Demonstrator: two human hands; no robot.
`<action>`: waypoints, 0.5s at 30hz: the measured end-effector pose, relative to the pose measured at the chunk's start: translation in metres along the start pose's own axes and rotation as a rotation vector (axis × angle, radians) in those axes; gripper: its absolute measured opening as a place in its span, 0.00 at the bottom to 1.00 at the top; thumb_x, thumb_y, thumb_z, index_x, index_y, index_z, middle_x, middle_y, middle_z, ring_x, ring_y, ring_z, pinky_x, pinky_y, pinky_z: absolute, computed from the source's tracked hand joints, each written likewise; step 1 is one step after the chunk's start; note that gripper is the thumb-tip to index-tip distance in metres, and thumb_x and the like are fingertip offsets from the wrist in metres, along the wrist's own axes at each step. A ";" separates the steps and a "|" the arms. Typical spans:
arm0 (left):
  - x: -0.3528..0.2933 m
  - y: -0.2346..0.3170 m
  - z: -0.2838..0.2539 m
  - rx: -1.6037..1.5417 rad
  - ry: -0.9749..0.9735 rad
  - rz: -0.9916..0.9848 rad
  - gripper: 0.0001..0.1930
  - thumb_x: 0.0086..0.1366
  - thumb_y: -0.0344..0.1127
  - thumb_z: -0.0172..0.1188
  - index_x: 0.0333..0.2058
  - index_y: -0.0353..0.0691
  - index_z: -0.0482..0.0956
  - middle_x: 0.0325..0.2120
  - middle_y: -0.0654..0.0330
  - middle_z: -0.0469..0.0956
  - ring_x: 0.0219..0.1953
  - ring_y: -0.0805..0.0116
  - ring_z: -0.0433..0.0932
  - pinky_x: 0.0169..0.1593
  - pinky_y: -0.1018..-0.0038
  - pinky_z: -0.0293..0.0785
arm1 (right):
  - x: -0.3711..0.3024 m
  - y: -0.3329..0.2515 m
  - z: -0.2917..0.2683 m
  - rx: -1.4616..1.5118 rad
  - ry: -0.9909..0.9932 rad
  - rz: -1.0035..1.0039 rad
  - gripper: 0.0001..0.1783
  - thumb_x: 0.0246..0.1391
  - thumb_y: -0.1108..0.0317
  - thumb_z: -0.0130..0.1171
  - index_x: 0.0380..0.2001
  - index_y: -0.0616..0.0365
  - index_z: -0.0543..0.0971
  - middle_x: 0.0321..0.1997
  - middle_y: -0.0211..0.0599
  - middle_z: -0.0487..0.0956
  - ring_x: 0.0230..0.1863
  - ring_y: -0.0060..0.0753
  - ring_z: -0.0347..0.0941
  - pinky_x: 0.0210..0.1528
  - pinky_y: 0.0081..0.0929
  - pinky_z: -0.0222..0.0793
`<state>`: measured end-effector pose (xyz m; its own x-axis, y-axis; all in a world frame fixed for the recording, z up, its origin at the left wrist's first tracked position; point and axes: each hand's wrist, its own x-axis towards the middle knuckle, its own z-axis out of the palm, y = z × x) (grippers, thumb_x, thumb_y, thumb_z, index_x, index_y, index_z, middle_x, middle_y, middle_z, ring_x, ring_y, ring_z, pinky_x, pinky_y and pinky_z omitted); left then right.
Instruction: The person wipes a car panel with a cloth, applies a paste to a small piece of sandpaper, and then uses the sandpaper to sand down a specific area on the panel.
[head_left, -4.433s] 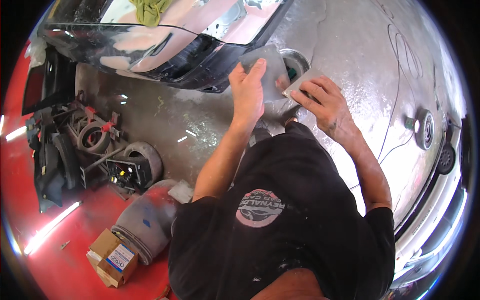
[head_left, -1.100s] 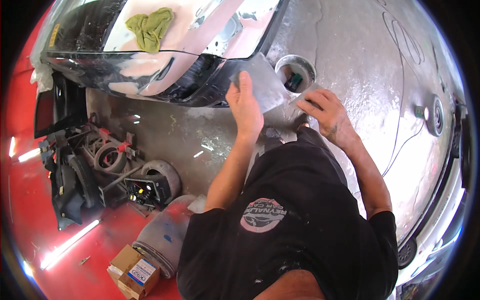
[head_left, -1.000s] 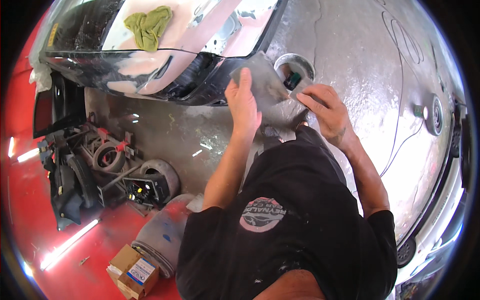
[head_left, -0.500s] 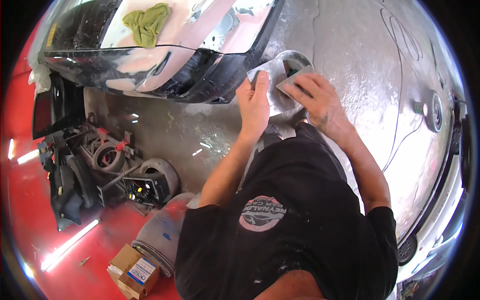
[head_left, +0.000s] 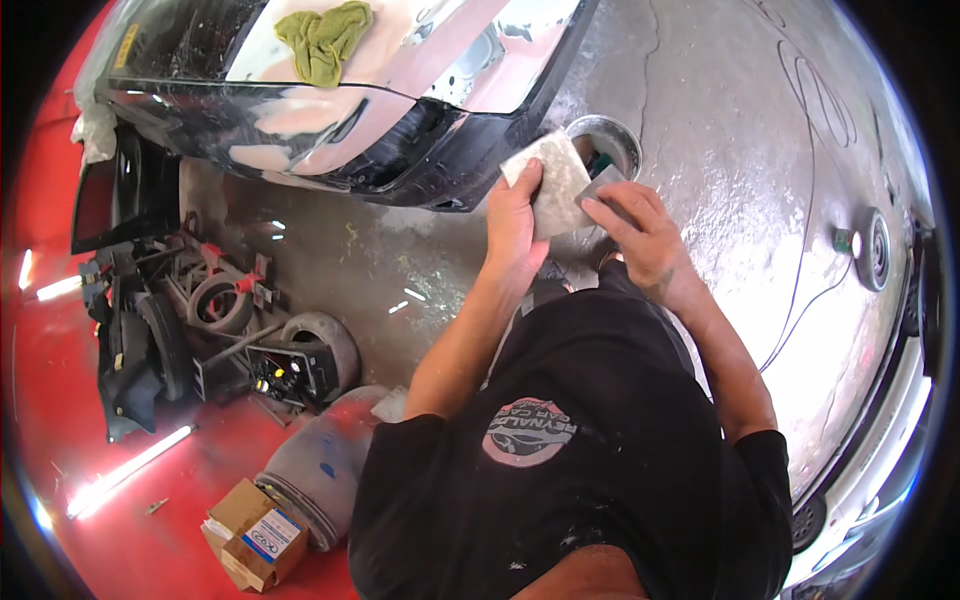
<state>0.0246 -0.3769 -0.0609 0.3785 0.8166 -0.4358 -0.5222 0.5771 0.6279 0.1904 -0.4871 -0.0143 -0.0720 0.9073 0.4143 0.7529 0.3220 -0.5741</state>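
My left hand grips a thin, squarish sheet by its left edge, thumb on top. The sheet's upward face is whitish and blotchy. In my right hand is a smaller flat grey piece, pinched near the right edge of the sheet; whether the two touch I cannot tell. What material either one is does not show clearly. Just beyond my hands a round grey bucket stands on the floor, with something dark green inside, partly hidden by the sheet.
Ahead on the left is a car body part with pink and white patches, a green cloth lying on it. Tyres and scrap parts lie to the left, near a grey drum and cardboard box. A cable crosses the wet floor.
The sheet's visible face looks whitish and blotchy now; before, it looked smooth grey. My right hand and its grey piece have shifted slightly down and right. The whole view has shifted slightly.
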 end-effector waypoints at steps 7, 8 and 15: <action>-0.015 0.020 0.010 0.113 -0.137 0.180 0.14 0.74 0.36 0.58 0.53 0.35 0.77 0.45 0.58 0.83 0.43 0.67 0.84 0.53 0.68 0.80 | -0.021 0.031 -0.003 -0.161 -0.038 0.026 0.30 0.44 0.81 0.57 0.54 0.56 0.80 0.51 0.44 0.77 0.56 0.52 0.73 0.59 0.43 0.72; -0.016 0.021 0.012 0.179 -0.185 0.285 0.13 0.76 0.37 0.57 0.51 0.34 0.79 0.43 0.61 0.83 0.39 0.73 0.82 0.49 0.73 0.78 | -0.017 0.030 -0.005 -0.162 0.008 0.033 0.30 0.43 0.81 0.57 0.54 0.54 0.80 0.50 0.42 0.77 0.56 0.51 0.73 0.57 0.42 0.73; -0.004 -0.003 -0.006 0.377 -0.039 0.352 0.14 0.78 0.39 0.53 0.47 0.34 0.81 0.37 0.67 0.81 0.38 0.81 0.75 0.43 0.78 0.72 | 0.004 -0.001 0.014 -0.176 -0.084 -0.058 0.29 0.44 0.79 0.57 0.53 0.54 0.80 0.50 0.38 0.76 0.54 0.46 0.72 0.56 0.42 0.72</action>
<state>0.0202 -0.3818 -0.0654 0.2614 0.9555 -0.1364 -0.3136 0.2178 0.9242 0.1801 -0.4802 -0.0220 -0.1678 0.9102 0.3786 0.8482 0.3290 -0.4152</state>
